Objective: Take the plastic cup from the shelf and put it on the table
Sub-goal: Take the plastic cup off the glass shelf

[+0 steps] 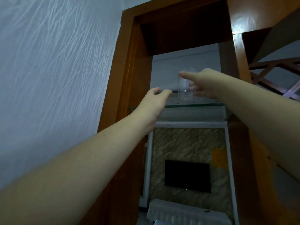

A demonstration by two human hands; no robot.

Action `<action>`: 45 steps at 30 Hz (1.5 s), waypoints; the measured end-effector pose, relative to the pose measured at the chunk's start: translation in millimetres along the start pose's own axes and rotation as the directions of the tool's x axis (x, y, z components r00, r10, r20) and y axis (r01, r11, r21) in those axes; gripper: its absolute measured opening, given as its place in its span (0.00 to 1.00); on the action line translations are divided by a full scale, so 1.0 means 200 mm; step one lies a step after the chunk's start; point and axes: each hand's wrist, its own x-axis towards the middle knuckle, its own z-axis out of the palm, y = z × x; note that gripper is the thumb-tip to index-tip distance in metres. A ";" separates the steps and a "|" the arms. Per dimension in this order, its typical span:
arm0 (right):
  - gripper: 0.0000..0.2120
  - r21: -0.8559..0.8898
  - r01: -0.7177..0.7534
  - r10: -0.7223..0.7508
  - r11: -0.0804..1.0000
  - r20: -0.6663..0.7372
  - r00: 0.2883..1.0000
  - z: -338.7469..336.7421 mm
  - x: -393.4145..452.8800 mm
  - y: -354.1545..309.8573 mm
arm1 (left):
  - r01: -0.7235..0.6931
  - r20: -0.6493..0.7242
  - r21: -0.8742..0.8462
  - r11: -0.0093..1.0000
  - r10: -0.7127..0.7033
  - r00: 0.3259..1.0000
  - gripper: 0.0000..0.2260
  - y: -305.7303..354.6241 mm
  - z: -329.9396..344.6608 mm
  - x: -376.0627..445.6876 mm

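A clear plastic cup (185,88) stands upright on a glass shelf (206,105) set high in a brown wooden frame. My right hand (204,85) is wrapped around the cup from the right, thumb across its upper front and fingers behind its lower part. My left hand (155,101) reaches up to the left of the cup, with its fingers curled over the shelf's front edge. The cup's base still looks level with the shelf surface. Motion blur softens both hands.
The wooden frame (129,78) encloses the shelf on the left, right and above. A textured white wall (56,70) fills the left. Through the opening below are a black TV (187,176) on a marble-look wall and a white-covered table (186,211).
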 end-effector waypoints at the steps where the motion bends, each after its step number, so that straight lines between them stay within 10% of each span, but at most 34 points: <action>1: 0.33 0.049 0.020 -0.021 0.999 0.010 1.000 0.00 -0.03 -0.02 | 0.044 0.002 -0.065 0.997 -0.044 0.999 0.23 0.00 0.00 -0.02; 6: 0.32 0.194 0.068 -0.085 0.979 0.084 0.993 0.00 -0.20 -0.10 | 0.233 0.124 -0.416 0.879 -0.200 0.972 0.20 0.02 0.04 -0.13; 14: 0.34 0.281 0.102 -0.161 0.954 0.197 0.967 0.02 -0.42 -0.05 | 0.281 0.312 -0.696 0.661 -0.075 0.947 0.20 -0.03 0.10 -0.36; 26: 0.15 0.223 -0.017 -0.044 0.975 0.264 0.963 -0.11 -0.78 0.17 | 0.336 0.321 -0.814 0.474 -0.116 0.940 0.21 -0.21 0.29 -0.75; 45: 0.26 0.038 -0.232 0.232 0.972 0.008 0.973 -1.17 -1.62 0.44 | 0.596 0.559 -0.764 0.248 -0.205 0.803 0.20 0.10 1.39 -1.60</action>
